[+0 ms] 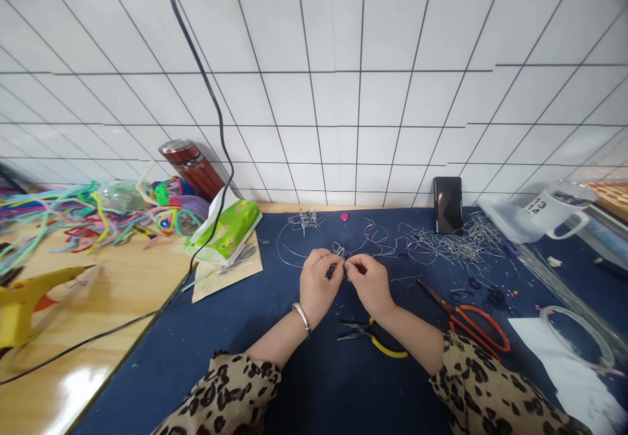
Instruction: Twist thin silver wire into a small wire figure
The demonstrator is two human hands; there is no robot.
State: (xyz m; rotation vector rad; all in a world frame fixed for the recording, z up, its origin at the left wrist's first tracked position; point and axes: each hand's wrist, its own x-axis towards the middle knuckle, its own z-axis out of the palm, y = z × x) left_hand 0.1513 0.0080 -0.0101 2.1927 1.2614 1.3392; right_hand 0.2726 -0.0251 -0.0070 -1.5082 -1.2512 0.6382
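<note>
Near the middle of the dark blue cloth (pixel 206 356), my left hand (pixel 318 284) and my right hand (pixel 370 283) meet fingertip to fingertip. Both pinch a small tangle of thin silver wire (pixel 339 249), and a dark bit shows between the left fingers. Long loops of the wire spread out behind the hands. Below them lie pliers (pixel 370 335) with yellow handles, jaws to the left. Scissors (pixel 464 320) with orange-red handles rest beside my right forearm. A small wire piece (pixel 309 219) and a pink round thing (pixel 344 216) sit farther back.
A heap of cut wire (pixel 456 242) and an upright phone (pixel 447 205) are back right, with a white mug (pixel 554 212). Leftward are a green tissue pack (pixel 228 229), a red flask (pixel 191 167), coloured pipe cleaners (pixel 98 216) and a yellow glue gun (pixel 29 301). A black cable (pixel 216 114) hangs down.
</note>
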